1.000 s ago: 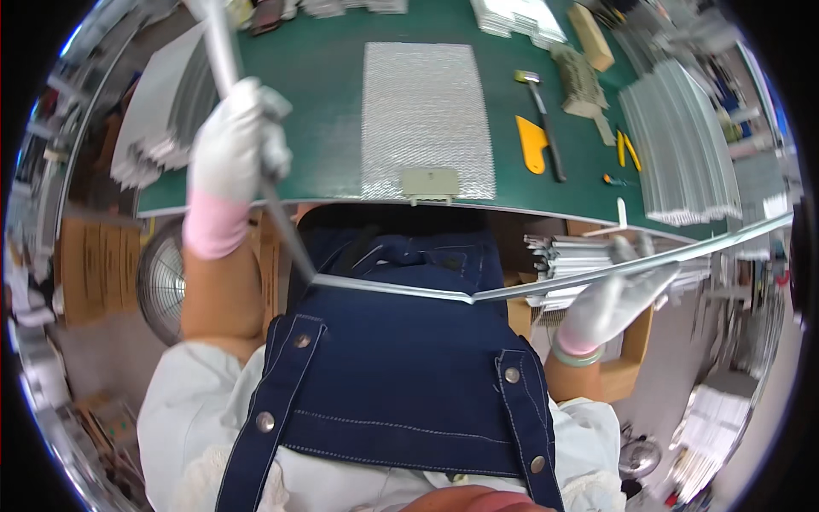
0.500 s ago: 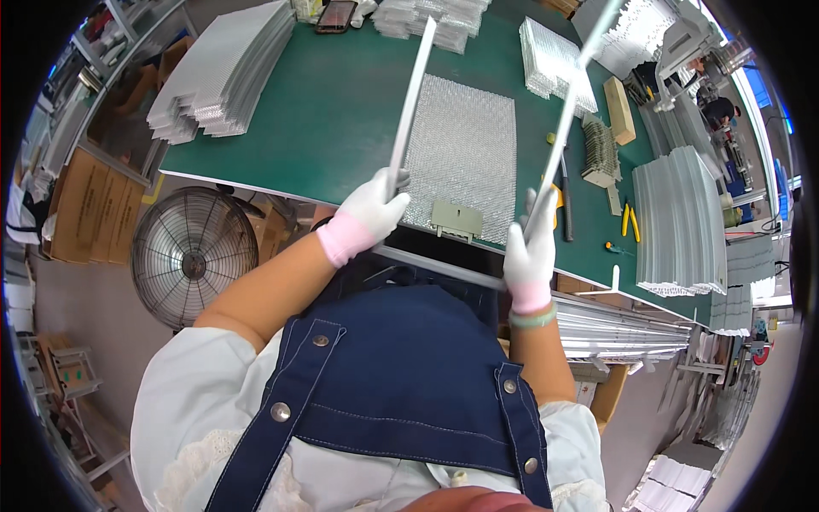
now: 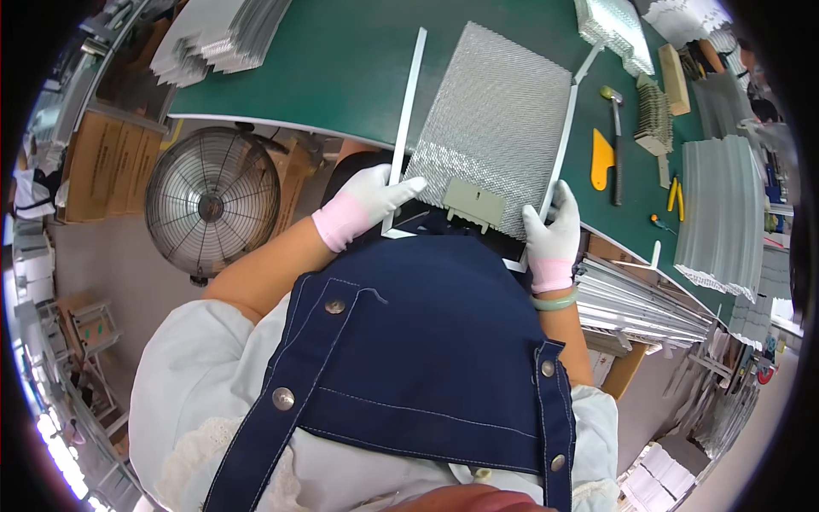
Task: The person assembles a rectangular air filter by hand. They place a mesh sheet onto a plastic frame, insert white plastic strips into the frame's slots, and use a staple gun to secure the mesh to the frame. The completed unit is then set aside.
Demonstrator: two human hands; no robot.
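A thin white three-sided metal frame (image 3: 409, 111) lies around a silver metal mesh sheet (image 3: 503, 102), its closed side near my apron. My left hand (image 3: 367, 203), in a white glove with a pink cuff, is closed round the left bar, its thumb reaching to the mesh's near left corner. The gloved right hand (image 3: 554, 235) grips the right bar near the mesh's lower right corner. Along the mesh's right edge runs the right bar; the left bar stands apart from the mesh at its far end. A grey-green notched plate (image 3: 474, 205) sits on the mesh's near edge.
Right of the mesh on the green table (image 3: 341, 85) lie a yellow scraper (image 3: 601, 160), a hammer (image 3: 616, 145), yellow-handled pliers (image 3: 676, 199) and a wooden block (image 3: 674, 78). Stacked mesh sheets (image 3: 226, 34) stand far left, corrugated sheets (image 3: 721, 213) right. A fan (image 3: 212, 206) stands left.
The frame has come down and toward me; its right bar now lies along the mesh edge. In view, the mesh has turned clockwise. My hands still hold the two bars.
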